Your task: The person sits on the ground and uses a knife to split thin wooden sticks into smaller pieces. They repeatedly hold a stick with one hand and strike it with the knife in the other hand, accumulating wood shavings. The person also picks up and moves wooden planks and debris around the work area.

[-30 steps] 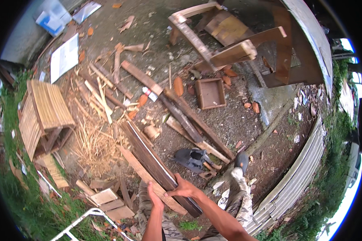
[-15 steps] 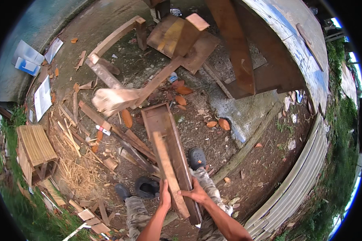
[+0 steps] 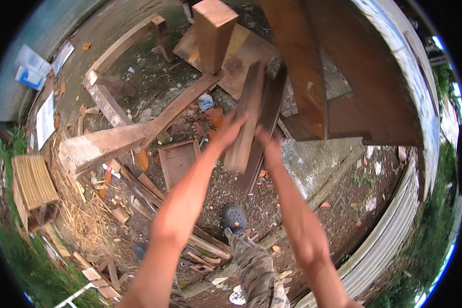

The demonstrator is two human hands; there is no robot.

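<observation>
Both my arms reach forward over the ground, holding a pair of wooden planks side by side. My left hand point(image 3: 233, 132) grips the lighter brown plank point(image 3: 252, 92) along its left edge. On the other side, my right hand point(image 3: 269, 145) holds the darker plank point(image 3: 273, 97), its thumb toward the lighter one. Motion blurs the hands and wood, and some fingers are hidden. Left of the planks, a shallow brown wooden box point(image 3: 177, 163) lies on the ground, partly covered by my left forearm.
A wooden frame of thick beams point(image 3: 169, 110) stands ahead on the left, near a flat board point(image 3: 241, 66). Large brown panels point(image 3: 297, 77) lean at the right. Corrugated sheets point(image 3: 385, 231) lie farther right. A slatted wooden box point(image 3: 35, 177) and straw point(image 3: 87, 218) are at the left.
My hands have moved forward, away from my legs, carrying the planks toward the flat board. The shallow box's near part, covered by the wood before, is now apart from the planks.
</observation>
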